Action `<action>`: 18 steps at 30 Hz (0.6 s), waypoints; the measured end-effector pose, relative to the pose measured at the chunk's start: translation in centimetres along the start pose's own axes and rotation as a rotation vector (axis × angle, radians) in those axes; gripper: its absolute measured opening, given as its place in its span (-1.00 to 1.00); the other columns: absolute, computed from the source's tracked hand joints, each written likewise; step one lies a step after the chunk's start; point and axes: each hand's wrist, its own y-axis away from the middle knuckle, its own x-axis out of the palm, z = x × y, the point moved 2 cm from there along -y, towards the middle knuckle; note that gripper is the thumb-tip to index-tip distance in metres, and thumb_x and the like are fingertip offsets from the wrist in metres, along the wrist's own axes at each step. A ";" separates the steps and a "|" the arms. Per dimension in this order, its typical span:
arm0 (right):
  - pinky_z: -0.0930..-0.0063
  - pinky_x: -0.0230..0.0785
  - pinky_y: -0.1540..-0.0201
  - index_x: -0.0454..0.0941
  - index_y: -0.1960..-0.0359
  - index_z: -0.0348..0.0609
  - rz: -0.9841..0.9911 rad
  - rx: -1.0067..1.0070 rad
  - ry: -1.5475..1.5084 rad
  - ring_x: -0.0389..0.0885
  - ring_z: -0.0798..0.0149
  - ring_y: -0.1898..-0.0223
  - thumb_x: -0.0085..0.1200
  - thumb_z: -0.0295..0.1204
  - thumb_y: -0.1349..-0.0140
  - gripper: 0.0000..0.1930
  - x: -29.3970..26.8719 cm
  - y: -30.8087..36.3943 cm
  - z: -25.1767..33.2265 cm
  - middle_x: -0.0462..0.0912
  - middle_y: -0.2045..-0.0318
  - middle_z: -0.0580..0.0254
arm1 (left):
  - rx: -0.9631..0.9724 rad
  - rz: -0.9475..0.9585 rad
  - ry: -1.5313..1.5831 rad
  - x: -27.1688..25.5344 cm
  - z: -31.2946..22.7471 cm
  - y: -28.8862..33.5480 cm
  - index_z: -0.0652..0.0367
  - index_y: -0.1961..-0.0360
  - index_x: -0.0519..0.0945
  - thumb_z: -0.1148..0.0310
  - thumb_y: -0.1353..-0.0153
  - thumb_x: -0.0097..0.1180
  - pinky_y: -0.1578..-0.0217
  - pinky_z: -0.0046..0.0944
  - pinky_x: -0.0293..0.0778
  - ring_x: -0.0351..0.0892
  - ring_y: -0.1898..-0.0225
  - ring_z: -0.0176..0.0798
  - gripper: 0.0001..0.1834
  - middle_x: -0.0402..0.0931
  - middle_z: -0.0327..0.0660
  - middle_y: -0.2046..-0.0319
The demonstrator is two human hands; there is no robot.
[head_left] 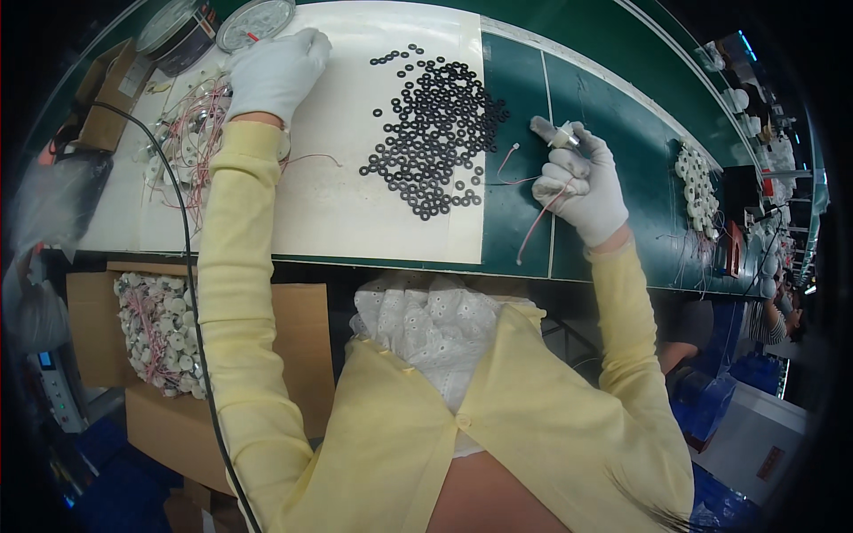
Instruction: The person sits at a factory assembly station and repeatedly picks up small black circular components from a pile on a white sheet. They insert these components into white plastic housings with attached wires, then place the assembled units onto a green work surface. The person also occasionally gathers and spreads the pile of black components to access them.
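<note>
Okay, right hand (586,194) pinches a small wired part (563,138) in narrowed fingers over the bench's (329,213) green side, pink wires (533,226) trailing. Left hand (277,78) is by the round dish (240,29), fingers bunched; can't tell if they hold anything. Black rings (435,124) spread between hands. Wire heap (182,147) beside left forearm.

I count my two gloved hands (280,75) (582,182), one held wired component (564,138), two tabletop heaps of wired parts (182,147) (696,186), and over a hundred black rings (435,124) (too crowded to tally).
</note>
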 end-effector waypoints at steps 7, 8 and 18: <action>0.55 0.07 0.50 0.48 -0.14 -0.42 -0.110 -0.133 0.087 -0.02 0.55 0.75 0.03 -0.22 -0.44 -0.54 -3.1 2.0 5.7 0.08 0.74 0.57 | 0.241 -0.135 -0.199 0.3 -0.2 2.7 -0.09 0.25 0.74 0.16 -0.29 0.10 0.11 0.05 0.49 0.68 0.20 -0.06 -0.79 0.69 -0.24 0.39; 0.55 0.08 0.50 0.48 -0.15 -0.42 -0.126 -0.138 0.114 -0.02 0.55 0.74 0.03 -0.22 -0.44 -0.54 -3.4 2.4 6.8 0.09 0.74 0.57 | 0.256 -0.140 -0.215 0.4 -0.1 3.0 -0.09 0.23 0.74 0.19 -0.28 0.11 0.10 0.03 0.49 0.68 0.21 -0.09 -0.81 0.69 -0.26 0.37; 0.56 -0.01 0.64 0.36 -0.34 -0.34 -0.251 -0.277 0.508 0.02 0.52 0.78 -0.07 -0.17 -0.49 -0.45 -3.3 8.2 12.6 0.16 0.76 0.52 | 0.376 -0.128 0.602 -0.2 -7.2 0.3 0.03 -0.22 0.59 0.00 -0.42 0.00 -0.30 -0.06 0.36 0.47 -0.27 0.02 -0.51 0.58 -0.07 -0.18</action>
